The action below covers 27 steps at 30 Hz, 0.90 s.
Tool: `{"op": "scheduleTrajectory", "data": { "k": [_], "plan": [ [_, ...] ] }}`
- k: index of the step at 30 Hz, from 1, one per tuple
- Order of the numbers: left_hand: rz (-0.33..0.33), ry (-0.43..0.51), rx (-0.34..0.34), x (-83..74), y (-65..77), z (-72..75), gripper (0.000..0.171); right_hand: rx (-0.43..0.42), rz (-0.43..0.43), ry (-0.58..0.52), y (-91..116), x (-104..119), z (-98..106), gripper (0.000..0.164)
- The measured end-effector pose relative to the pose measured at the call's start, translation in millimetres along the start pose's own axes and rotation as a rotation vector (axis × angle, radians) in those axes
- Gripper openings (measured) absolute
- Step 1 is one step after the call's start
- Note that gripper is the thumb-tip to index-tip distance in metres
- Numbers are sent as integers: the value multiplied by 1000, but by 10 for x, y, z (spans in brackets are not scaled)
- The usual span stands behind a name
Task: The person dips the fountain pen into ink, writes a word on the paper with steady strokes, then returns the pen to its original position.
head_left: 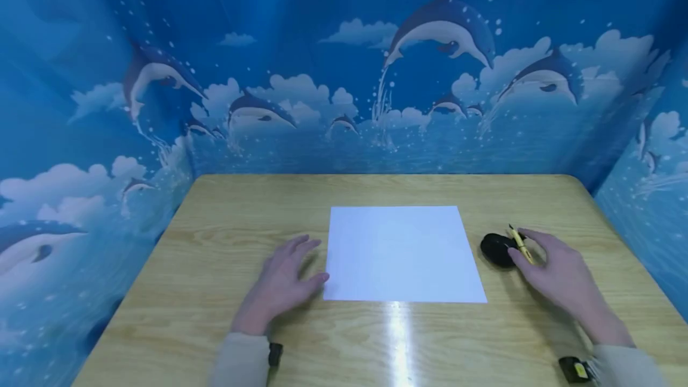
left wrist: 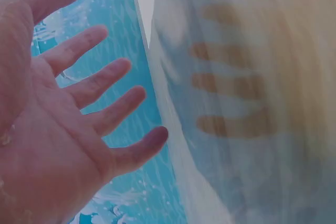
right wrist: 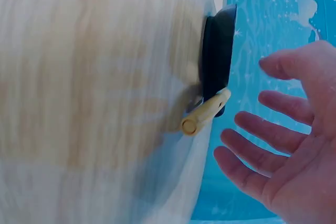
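Note:
A white sheet of paper [head_left: 403, 254] lies flat on the wooden table. My left hand [head_left: 287, 282] hovers at its left edge, thumb at the paper's lower left corner, and the left wrist view shows this hand [left wrist: 68, 119] empty with fingers spread. On the right, a short tan brush-like stick [head_left: 520, 245] with a dark pointed tip leans on a rounded black block [head_left: 495, 249]. My right hand [head_left: 559, 270] is close beside the stick, its thumb and fingers apart. In the right wrist view, a gap shows between that hand [right wrist: 286, 140] and the stick's round butt end [right wrist: 191, 124].
The light wooden table [head_left: 242, 208] has rounded far corners. Behind it and along both sides hangs a blue curtain [head_left: 301, 17] printed with dolphins and clouds. A bright reflection lies on the tabletop in front of the paper.

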State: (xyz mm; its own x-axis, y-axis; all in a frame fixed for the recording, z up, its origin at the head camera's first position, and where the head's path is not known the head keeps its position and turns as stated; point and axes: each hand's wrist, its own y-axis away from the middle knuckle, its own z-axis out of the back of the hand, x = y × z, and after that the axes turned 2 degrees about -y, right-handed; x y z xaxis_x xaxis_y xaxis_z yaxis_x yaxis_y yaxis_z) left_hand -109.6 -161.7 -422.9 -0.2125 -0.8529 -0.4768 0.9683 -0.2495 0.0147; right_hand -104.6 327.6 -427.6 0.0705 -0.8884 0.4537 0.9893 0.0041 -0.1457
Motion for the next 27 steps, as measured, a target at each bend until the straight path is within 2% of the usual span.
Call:
{"op": "scheduleTrajectory", "data": {
  "k": [4,6,10,15,19,27],
  "plan": [
    [1,7,79,-82,-54,-75,65,-58,24,-45,13,-156,0,45],
    [-8,-2,99,-112,-90,-100,63,-52,20,-44,6,-211,-6,41],
    [-26,-25,122,-145,-170,-121,61,-4,-7,-24,-32,-281,-20,42],
    [-13,-80,184,-149,-242,-130,61,26,0,-16,-74,-323,-34,44],
    [-8,-119,225,-143,-269,-130,62,28,21,-18,-101,-338,-39,43],
    [3,-118,254,-151,-268,-110,64,39,14,-16,-99,-312,-24,44]
  ]
}}
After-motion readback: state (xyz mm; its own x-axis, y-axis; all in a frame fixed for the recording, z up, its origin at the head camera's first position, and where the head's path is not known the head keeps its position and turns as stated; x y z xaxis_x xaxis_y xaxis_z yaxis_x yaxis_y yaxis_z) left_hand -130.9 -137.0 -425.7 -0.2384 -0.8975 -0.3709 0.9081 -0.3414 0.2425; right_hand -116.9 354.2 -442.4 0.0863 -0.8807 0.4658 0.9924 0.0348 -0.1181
